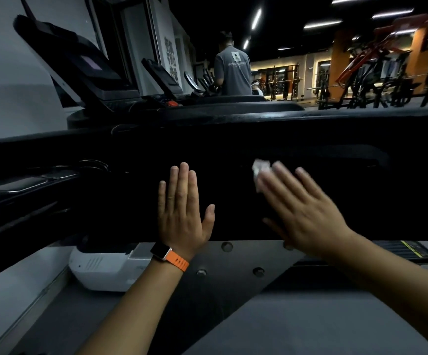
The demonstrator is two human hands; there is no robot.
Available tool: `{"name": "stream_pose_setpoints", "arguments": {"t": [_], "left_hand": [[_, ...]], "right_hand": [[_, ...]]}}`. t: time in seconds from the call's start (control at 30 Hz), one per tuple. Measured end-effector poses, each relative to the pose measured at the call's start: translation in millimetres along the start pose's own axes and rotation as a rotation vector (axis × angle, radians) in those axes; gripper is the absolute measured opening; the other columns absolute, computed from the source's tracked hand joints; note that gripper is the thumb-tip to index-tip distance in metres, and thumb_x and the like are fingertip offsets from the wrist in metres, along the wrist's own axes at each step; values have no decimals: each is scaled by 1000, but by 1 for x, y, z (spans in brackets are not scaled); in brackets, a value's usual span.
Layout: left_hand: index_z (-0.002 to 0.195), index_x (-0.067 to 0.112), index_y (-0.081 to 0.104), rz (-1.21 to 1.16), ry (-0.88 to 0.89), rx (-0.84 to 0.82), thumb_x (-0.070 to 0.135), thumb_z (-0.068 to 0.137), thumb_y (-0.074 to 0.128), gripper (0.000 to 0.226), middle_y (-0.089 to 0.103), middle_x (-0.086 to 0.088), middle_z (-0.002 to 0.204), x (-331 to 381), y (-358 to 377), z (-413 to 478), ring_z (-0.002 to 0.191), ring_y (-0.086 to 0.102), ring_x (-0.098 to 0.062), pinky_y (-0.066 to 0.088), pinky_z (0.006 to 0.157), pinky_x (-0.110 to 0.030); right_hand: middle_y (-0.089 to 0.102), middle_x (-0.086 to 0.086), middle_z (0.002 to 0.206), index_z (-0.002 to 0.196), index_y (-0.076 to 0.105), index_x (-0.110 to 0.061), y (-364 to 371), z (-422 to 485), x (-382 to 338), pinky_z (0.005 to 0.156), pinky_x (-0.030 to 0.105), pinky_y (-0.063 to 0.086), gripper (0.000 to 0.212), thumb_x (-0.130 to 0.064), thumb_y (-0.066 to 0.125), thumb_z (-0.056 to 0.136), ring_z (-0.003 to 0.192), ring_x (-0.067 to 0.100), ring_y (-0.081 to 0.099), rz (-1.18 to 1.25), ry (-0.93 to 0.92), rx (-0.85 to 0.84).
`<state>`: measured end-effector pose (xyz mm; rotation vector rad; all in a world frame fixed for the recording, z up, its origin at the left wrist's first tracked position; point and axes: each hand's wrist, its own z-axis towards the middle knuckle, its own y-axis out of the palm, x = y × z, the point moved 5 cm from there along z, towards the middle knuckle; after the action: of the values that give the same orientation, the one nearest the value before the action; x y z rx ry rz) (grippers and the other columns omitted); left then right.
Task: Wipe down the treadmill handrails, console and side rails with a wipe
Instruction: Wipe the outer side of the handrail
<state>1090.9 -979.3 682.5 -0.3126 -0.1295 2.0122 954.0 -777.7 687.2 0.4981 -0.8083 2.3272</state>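
The white wipe (pixel 260 167) sits crumpled under the fingertips of the right hand (pixel 302 213), with a wrinkled corner poking out beyond the index finger on the upper left. That hand is spread flat, fingers straight and slightly fanned, pressing the wipe against the broad black treadmill panel (pixel 233 139). The hand is blurred, so the finer creases of the wipe are hard to make out.

The left hand (pixel 182 208) lies flat on the same panel just to the side. Its fingers are straight and close together, the thumb is angled out, and it holds nothing. On that wrist is a dark square watch (pixel 160 249) on a ribbed orange band (pixel 178 262).

The panel looks smooth and matte, with a faint sheen along its rounded top edge. Below it runs a grey metal plate with round bolt heads (pixel 227 246), and beside that a glossy white plastic housing (pixel 100 270) with slotted vents. Further back, a person in a grey T-shirt (pixel 233 70) stands facing away.
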Motion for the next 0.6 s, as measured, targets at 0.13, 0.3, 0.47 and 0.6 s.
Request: {"name": "stream_pose_setpoints", "arguments": {"t": [0.13,0.3,0.47,0.6], "left_hand": [[156,-2,26,1,6,17,43,103,38,70,25,-21,165,1,0,0,156,21,-35,18,125,-54],[157,-2,26,11,-10,8,41,103,37,70,26,-22,165,2,-1,0,156,21,-36,18,125,-55],[156,-5,28,-18,-45,-14,39,105,35,68,25,-25,164,9,-6,2,155,21,-38,16,126,-56],[156,-5,29,-18,-20,-46,41,106,36,69,25,-23,165,23,-5,9,156,20,-37,17,125,-56]], "right_hand": [[11,19,173,164,19,1,8,-13,-12,129,54,17,79,-49,45,109,160,38,13,45,-7,-28],[16,16,172,163,25,-3,-5,-12,23,129,53,14,71,-47,42,110,160,35,13,4,78,15],[9,19,173,164,16,0,8,-40,-5,129,53,13,78,-50,40,110,160,37,9,33,-82,-104],[16,16,173,164,23,-4,-2,-31,29,129,53,14,71,-47,41,110,160,35,13,0,44,-18]]}}
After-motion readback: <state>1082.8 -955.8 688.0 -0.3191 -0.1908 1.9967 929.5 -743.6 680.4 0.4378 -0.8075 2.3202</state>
